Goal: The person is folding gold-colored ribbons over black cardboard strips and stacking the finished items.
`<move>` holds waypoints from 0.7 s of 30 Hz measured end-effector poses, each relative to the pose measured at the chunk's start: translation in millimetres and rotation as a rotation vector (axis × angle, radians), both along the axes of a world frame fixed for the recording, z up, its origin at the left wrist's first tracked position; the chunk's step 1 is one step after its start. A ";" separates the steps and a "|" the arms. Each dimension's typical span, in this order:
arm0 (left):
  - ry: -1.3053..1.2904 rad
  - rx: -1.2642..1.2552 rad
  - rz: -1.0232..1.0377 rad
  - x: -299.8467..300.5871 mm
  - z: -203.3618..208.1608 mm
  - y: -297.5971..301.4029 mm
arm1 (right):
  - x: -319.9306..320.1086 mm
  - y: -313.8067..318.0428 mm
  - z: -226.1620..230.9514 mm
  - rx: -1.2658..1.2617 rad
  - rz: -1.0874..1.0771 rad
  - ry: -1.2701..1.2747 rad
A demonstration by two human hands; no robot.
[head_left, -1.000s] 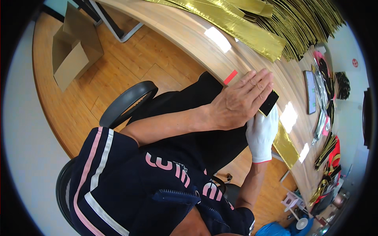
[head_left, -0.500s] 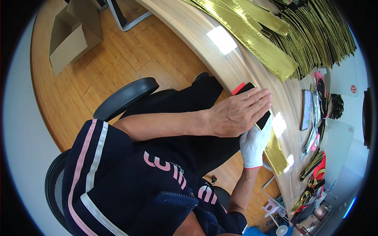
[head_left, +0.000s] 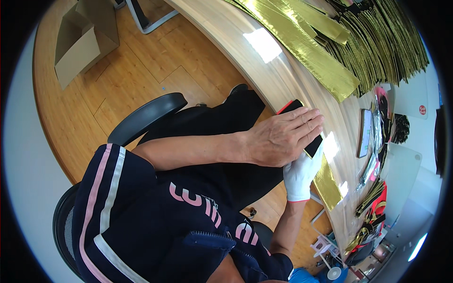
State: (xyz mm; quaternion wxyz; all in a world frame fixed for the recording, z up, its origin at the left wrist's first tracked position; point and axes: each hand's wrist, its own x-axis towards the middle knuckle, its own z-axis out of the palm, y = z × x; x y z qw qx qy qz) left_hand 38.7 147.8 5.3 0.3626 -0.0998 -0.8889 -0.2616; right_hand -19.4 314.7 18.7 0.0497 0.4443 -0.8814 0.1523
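Note:
My left hand [head_left: 288, 137], bare, lies flat with its fingers stretched out over a black strip [head_left: 313, 147] at the table's near edge. A thin gold edge shows along the strip, and a narrow red piece [head_left: 284, 108] sticks out beside its far end. Below it is my right hand [head_left: 300, 174] in a white glove with a red cuff edge, close against the strip's near end; its fingers are hidden by the strip and my left hand. A gold shiny band [head_left: 329, 185] lies on the table just right of the glove.
Long gold sheets [head_left: 302, 52] and a big stack of gold-and-black pieces [head_left: 382, 42] cover the far table [head_left: 236, 45]. To the right lie a phone [head_left: 364, 133], plastic-wrapped items and red-black bundles. A cardboard box [head_left: 85, 47] and a chair armrest [head_left: 148, 115] are at left.
Less of the red piece shows beside the black strip. Both hands keep nearly the same pose, while the whole view has shifted slightly.

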 end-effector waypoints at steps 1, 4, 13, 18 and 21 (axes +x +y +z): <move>-0.001 -0.001 -0.001 -0.1 -0.6 -0.2 | -1.5 1.9 -1.6 0.015 -0.013 -0.028; -0.006 -0.004 -0.012 -0.5 -1.9 -0.6 | -1.9 0.4 -0.9 0.020 -0.005 -0.023; -0.048 0.005 -0.074 2.3 -5.5 -6.2 | 2.3 -5.6 2.3 -0.041 -0.010 -0.035; -0.031 0.067 -0.119 1.5 -9.6 -6.0 | 2.9 -6.6 5.8 -0.012 0.047 0.026; -0.047 0.045 -0.099 1.3 -10.5 -5.8 | 2.6 -10.0 9.8 -0.033 0.000 -0.077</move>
